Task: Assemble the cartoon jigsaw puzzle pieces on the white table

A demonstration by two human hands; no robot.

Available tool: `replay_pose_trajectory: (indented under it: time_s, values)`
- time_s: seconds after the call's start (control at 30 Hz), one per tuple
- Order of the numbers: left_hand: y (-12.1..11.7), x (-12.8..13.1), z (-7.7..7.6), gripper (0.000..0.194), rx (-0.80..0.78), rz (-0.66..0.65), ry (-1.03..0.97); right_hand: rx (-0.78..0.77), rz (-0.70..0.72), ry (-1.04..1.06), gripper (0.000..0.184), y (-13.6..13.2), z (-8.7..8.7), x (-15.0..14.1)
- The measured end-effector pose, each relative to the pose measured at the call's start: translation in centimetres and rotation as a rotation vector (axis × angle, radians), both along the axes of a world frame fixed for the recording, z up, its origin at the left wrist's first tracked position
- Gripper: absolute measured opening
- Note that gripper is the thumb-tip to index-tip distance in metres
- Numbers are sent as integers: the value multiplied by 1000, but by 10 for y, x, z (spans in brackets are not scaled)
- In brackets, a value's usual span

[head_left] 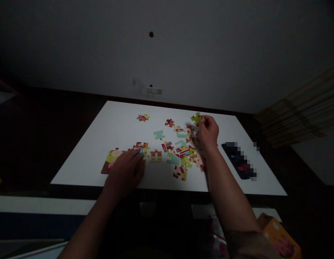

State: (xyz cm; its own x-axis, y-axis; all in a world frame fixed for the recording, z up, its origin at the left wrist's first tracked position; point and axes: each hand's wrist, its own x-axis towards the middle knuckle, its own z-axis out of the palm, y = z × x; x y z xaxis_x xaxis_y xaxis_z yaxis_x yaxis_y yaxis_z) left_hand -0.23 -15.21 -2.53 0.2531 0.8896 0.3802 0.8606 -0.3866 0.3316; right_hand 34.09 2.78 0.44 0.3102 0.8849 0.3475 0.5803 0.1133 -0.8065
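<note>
My right hand (209, 132) pinches a green jigsaw piece (197, 118) above the far right of the loose pieces. My left hand (126, 169) lies over joined jigsaw pieces (113, 157) at the left, its fingers stretched out and covering part of them. A brown and green piece (156, 155) is just right of that hand. Between the hands spreads a heap of loose jigsaw pieces (187, 151), some overlapping. A piece with a brown-and-white animal face (180, 172) lies at the near side of the heap.
The white table (83, 158) stands before a grey wall with sockets (154, 90). Farther back on it lie a red and green piece (143, 117), a dark red piece (169, 122) and a pale green piece (159, 135). A dark, partly blurred flat object (235, 160) is at right; an orange box (279, 235) sits below.
</note>
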Motion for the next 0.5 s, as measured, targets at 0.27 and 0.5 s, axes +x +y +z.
replay_pose_trajectory:
  time_s: [0.27,0.5]
  values:
    - [0,1,-2,26,5,11,-9,-153,214,35,25,-4,-9,-9]
    - [1,0,-1,25,-5,-1,-8,-274,564,-279,36,-13,-11,-32]
